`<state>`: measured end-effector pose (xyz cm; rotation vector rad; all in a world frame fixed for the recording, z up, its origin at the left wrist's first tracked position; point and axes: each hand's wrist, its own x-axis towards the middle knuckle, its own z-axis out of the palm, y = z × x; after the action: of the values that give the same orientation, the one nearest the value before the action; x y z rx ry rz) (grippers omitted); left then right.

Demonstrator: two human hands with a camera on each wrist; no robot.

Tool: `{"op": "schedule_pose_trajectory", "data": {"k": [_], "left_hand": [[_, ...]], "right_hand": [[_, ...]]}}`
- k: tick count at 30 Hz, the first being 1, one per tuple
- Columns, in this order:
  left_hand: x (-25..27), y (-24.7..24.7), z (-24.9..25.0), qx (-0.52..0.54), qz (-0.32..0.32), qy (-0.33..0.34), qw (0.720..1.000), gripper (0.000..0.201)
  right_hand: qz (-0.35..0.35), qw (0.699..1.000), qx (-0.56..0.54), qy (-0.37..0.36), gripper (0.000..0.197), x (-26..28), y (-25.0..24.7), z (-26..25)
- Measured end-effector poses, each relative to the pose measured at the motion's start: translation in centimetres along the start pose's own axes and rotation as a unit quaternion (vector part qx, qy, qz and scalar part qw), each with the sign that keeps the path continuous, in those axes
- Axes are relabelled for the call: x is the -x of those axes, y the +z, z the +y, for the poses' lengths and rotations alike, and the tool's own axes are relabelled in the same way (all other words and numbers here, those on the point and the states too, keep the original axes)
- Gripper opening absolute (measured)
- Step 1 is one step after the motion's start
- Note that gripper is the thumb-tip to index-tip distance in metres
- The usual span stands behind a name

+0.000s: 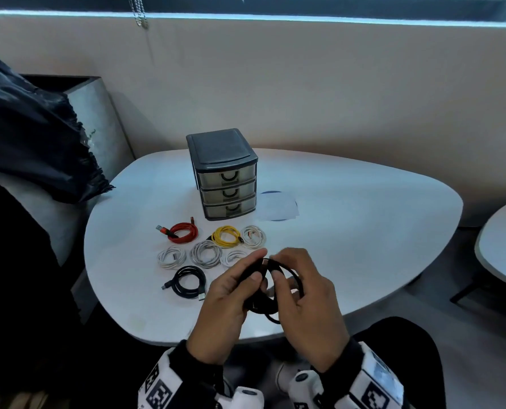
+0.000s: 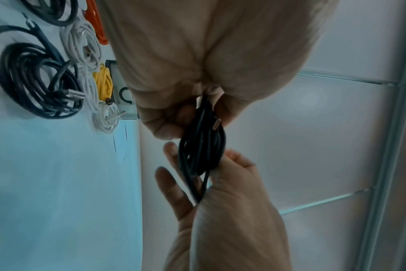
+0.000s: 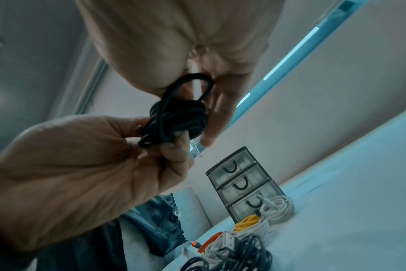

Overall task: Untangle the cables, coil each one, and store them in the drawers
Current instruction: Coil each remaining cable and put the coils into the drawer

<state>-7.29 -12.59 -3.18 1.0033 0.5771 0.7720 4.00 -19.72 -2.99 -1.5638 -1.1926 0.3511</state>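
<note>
Above the near edge of the white table (image 1: 364, 231), both hands hold one black cable (image 1: 271, 302) wound into a small coil (image 2: 201, 146) (image 3: 176, 115). My left hand (image 1: 257, 265) (image 2: 197, 117) pinches the coil's left side between thumb and fingers. My right hand (image 1: 278, 268) (image 3: 192, 91) curls round its right side; a metal plug tip shows between the hands. The grey three-drawer unit (image 1: 222, 172) (image 3: 243, 185) stands behind, all drawers closed. Coiled red (image 1: 184, 231), yellow (image 1: 225, 236), black (image 1: 188, 280) and several white cables (image 1: 206, 253) lie before it.
A sheet of paper over a blue disc (image 1: 278, 206) lies right of the drawers. A dark jacket (image 1: 33, 137) hangs over a seat at the left, beside a grey bin (image 1: 98, 119). A second white table (image 1: 505, 246) stands at the far right.
</note>
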Motion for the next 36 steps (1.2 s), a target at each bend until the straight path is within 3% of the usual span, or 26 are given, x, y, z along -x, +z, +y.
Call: {"op": "schedule_pose_trajectory", "data": {"k": [3, 6, 8, 11, 15, 17, 20, 23, 25, 27, 30, 36], "left_hand": [[0.2, 0.2, 0.3, -0.070, -0.019, 0.019, 0.997, 0.039], [0.4, 0.2, 0.3, -0.157, -0.035, 0.053, 0.985, 0.040], [0.6, 0.4, 0.5, -0.198, -0.055, 0.074, 0.976, 0.041], [0.3, 0.5, 0.7, -0.181, -0.045, 0.080, 0.979, 0.043], [-0.5, -0.8, 1.1, -0.133, 0.016, 0.070, 0.989, 0.042], [-0.7, -1.6, 0.9, -0.125, 0.015, 0.058, 0.990, 0.041], [-0.7, -1.8, 0.6, -0.126, -0.016, 0.017, 0.992, 0.040], [-0.5, -1.1, 0.5, -0.171, -0.073, 0.009, 0.983, 0.048], [-0.3, -0.7, 0.6, -0.159, -0.085, 0.009, 0.984, 0.050], [-0.2, -0.4, 0.6, -0.099, -0.073, 0.004, 0.992, 0.037], [0.2, -0.3, 0.9, 0.015, -0.051, -0.027, 0.998, 0.028], [-0.3, -0.4, -0.2, 0.001, -0.016, -0.003, 1.000, 0.025]], "right_hand": [[0.023, 0.998, 0.045, -0.024, 0.014, 0.2, 0.0, 0.3], [0.021, 0.999, 0.016, 0.019, 0.024, 0.0, 0.0, -0.1], [0.028, 0.996, -0.053, 0.061, 0.019, -0.3, 0.1, -0.1], [0.047, 0.988, -0.122, 0.087, 0.011, -1.0, 0.0, -0.4], [0.182, 0.967, -0.167, 0.068, 0.007, -2.5, -2.1, -0.8], [0.205, 0.951, -0.210, 0.098, 0.008, -3.3, -3.1, -0.2], [0.109, 0.966, -0.202, 0.123, 0.022, -3.4, -3.2, 0.3], [0.014, 0.988, -0.137, 0.072, 0.018, -2.8, -2.3, -0.4], [-0.020, 0.984, -0.162, 0.070, 0.015, -2.8, -1.9, -0.8], [-0.028, 0.980, -0.181, 0.084, 0.016, -3.3, -1.7, -0.8], [-0.008, 0.990, -0.121, 0.076, 0.018, -3.8, -1.4, -0.5], [-0.029, 0.987, -0.116, 0.109, 0.029, -2.8, 0.2, -0.1]]}}
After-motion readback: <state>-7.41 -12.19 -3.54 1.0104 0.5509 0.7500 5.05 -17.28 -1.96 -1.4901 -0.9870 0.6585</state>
